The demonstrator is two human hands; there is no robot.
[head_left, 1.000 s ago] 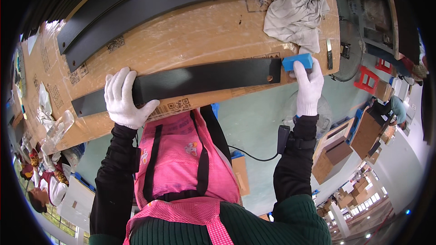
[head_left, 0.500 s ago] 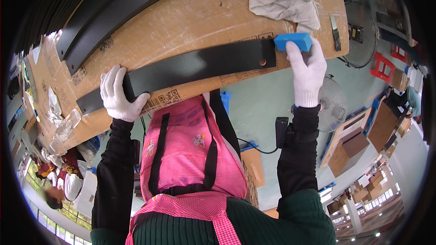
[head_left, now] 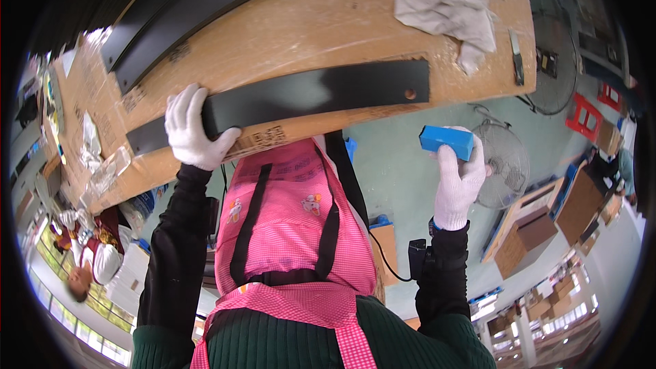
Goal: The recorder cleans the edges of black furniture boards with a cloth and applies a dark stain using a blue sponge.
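A long black panel strip point(head_left: 314, 93) with a round hole near its right end lies along the near edge of the cardboard-covered table point(head_left: 273, 48). My left hand point(head_left: 193, 126), in a white glove, presses on the strip's left part, fingers over its top and thumb apart along the near edge. Off the table, to the right of the strip, my right hand point(head_left: 459, 181), gloved too, grips a blue rectangular block point(head_left: 445, 142) with a dark end face. The block touches neither strip nor table.
More black strips point(head_left: 171, 20) lie at the far left. A grey rag point(head_left: 447, 3) and a knife-like tool point(head_left: 516, 58) rest at the table's right. Crumpled clear plastic point(head_left: 108, 172) lies at the left. A floor fan point(head_left: 502, 164) stands beyond my right hand. Another person point(head_left: 102, 253) is at far left.
My right hand has drawn the blue block away from the strip's right end, back toward me and off the table edge. My left hand stays on the strip.
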